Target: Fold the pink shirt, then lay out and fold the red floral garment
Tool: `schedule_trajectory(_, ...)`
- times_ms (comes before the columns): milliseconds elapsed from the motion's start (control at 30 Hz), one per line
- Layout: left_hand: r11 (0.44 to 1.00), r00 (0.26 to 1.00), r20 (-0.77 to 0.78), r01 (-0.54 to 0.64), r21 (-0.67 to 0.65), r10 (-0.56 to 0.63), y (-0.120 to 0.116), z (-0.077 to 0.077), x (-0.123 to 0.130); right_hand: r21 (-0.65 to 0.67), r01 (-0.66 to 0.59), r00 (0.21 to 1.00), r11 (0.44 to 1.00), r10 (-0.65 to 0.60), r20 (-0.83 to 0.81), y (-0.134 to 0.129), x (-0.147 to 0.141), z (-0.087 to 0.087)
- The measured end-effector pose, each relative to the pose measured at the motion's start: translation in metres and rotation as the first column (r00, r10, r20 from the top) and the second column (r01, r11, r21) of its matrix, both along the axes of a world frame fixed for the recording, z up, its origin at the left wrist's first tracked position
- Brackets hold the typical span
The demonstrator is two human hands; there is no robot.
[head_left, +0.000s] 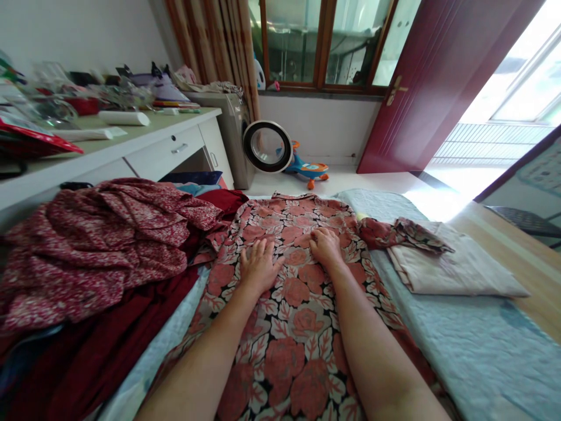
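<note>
A floral dress point(291, 321) in red, grey and black lies spread out on the light blue bed cover, its collar at the far end. My left hand point(259, 266) rests on its upper part, palm down with the fingers spread. To the right, my right hand point(326, 245) also lies on the fabric, its fingers slightly bent and nothing visible in them. One sleeve point(381, 233) stretches out to the right, its end over a folded cream cloth point(460, 269). The other sleeve is partly hidden beside the clothes on the left.
A heap of red patterned clothing point(100, 245) lies on the left, over dark red cloth point(109, 351). Beyond it stands a cluttered white desk point(164, 149). A washing machine with its round door point(268, 146) open and a blue-orange ride-on toy point(309, 168) are ahead, near a red door point(394, 88).
</note>
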State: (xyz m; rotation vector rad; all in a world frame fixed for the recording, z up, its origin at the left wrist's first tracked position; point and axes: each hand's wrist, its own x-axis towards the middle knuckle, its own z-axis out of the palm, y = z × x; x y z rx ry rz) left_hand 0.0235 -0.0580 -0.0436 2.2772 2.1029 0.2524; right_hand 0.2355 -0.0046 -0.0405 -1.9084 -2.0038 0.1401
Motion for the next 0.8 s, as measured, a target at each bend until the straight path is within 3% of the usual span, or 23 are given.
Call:
schedule_trajectory(233, 0.998, 0.998, -0.018, 0.062, -0.028, -0.062, 0.003, 0.003, -0.04, -0.007, 0.015, 1.0, 1.0, -0.015, -0.003, 0.0, 0.0, -0.001)
schedule_trajectory(367, 0.999, 1.0, -0.015, -0.013, 0.04, 0.014, 0.009, 0.013, -0.053, 0.004, 0.017, 1.0, 1.0, -0.017, -0.01, 0.001, 0.001, -0.002)
schedule_trajectory(467, 0.988, 0.996, 0.047, -0.088, 0.129, 0.082, 0.022, 0.023, -0.035, 0.012, 0.026, 1.0, 1.0, -0.026, -0.014, 0.001, 0.001, -0.002)
schedule_trajectory(567, 0.993, 0.991, 0.121, 0.034, 0.115, -0.048, 0.04, 0.026, -0.003, 0.011, 0.033, 0.999, 0.999, -0.033, -0.015, 0.001, 0.0, -0.002)
schedule_trajectory(667, 0.983, 0.976, 0.13, 0.165, 0.08, -0.175, 0.055, 0.02, 0.02, 0.017, 0.038, 0.999, 0.999, -0.038, -0.022, 0.001, 0.0, -0.002)
schedule_trajectory(800, 0.992, 0.991, 0.086, 0.096, 0.076, -0.103, 0.069, 0.009, 0.019, 0.038, 0.038, 0.999, 0.999, -0.037, -0.036, 0.001, 0.0, -0.002)
